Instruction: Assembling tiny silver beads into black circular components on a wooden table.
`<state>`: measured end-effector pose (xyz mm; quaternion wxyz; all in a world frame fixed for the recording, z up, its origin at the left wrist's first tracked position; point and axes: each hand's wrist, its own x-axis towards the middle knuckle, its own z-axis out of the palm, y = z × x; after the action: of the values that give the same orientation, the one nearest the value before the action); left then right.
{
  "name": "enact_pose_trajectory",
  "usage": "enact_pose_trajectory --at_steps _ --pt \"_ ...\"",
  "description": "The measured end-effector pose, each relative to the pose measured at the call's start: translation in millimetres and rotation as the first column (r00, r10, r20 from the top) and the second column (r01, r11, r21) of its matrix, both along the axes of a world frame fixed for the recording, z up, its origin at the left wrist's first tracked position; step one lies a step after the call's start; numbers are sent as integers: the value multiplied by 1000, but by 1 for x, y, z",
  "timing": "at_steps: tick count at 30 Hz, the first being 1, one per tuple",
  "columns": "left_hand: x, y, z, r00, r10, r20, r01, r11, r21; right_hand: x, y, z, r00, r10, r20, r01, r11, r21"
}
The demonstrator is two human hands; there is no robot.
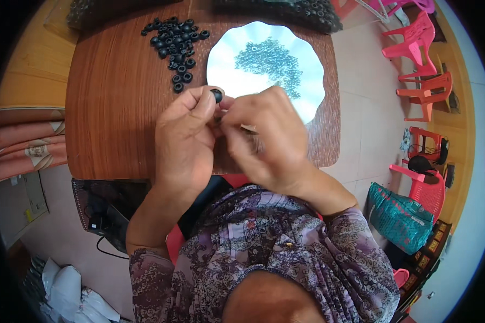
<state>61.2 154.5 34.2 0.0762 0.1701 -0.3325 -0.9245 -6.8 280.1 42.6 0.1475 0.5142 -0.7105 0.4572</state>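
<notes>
Between the thumb and fingertips of my left hand (186,126) is a small black round part (216,96), its domed side showing. My right hand (269,137) is close against it, slightly blurred, with fingers curled into a pinch. What that pinch holds is hidden. Beyond my left hand, a loose pile of similar black round parts (173,43) lies on the wooden table (110,107); some show a hollow ring side. A white plate with a wavy rim (221,70) sits beyond my right hand, bearing a heap of tiny greyish pieces (272,62).
Clear bags of dark parts (302,15) rest along the table's far edge. Pink and red plastic chairs (415,46) line the right side, with a teal bag (401,218) nearer. At left are folded pinkish cloth (27,142) and white bags (64,285) on the floor.
</notes>
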Motion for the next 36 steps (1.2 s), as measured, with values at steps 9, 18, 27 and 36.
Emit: enact_pose_trajectory --at_steps 9,18,27,36 --pt "15 -14 -16 994 -98 56 82 969 234 -23 25 -4 994 -102 -46 107 984 143" --pt "15 -12 -22 995 -70 74 54 979 197 -74 -8 -29 904 -146 -403 317 860 400" --pt "16 -16 -24 997 -51 64 38 980 198 -72 14 -13 968 -215 -129 249 894 372" --pt "19 -14 -29 996 -62 68 50 984 169 -57 30 -17 996 -93 -9 85 867 491"
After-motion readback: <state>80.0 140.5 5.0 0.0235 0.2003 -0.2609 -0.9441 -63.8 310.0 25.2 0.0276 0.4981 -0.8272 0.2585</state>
